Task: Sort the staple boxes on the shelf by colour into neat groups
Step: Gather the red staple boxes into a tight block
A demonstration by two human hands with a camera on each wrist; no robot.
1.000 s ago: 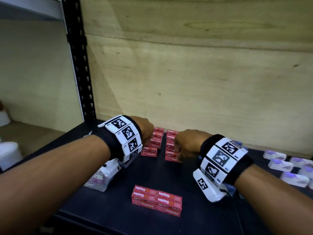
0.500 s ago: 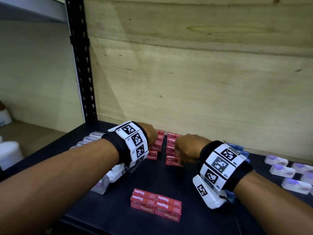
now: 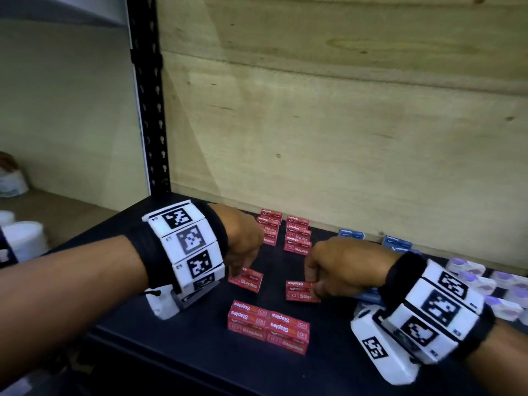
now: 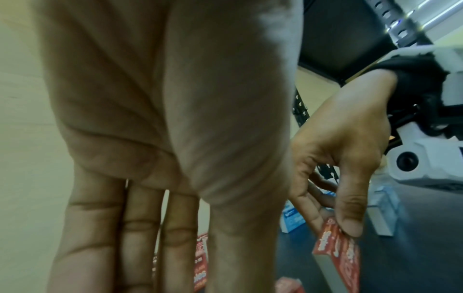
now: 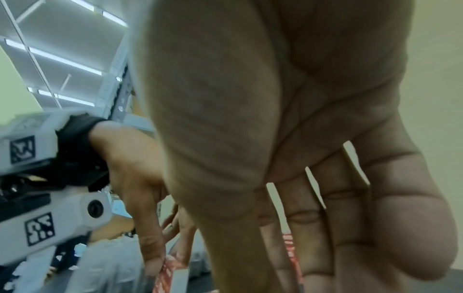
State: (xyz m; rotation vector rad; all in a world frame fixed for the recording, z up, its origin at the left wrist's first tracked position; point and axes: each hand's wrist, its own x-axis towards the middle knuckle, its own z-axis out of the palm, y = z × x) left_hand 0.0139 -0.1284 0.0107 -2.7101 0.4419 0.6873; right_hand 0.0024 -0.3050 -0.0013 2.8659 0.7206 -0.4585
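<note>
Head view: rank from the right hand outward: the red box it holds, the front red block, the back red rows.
From the right hand:
1. Held red box, in its fingers.
2. Front red block, toward the shelf's front edge.
3. Back red rows, against the wooden back wall.

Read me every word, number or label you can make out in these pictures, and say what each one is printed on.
"Staples": red box pinched by the left hand.
"Staples": red box pinched by the right hand.
"Staples": front block of red boxes, some tops upside down.
"Staples": rear red rows.
Blue boxes, purple-topped boxes: print too blurred.
Wristband tags: patterns; tiny characters unreadable.
</note>
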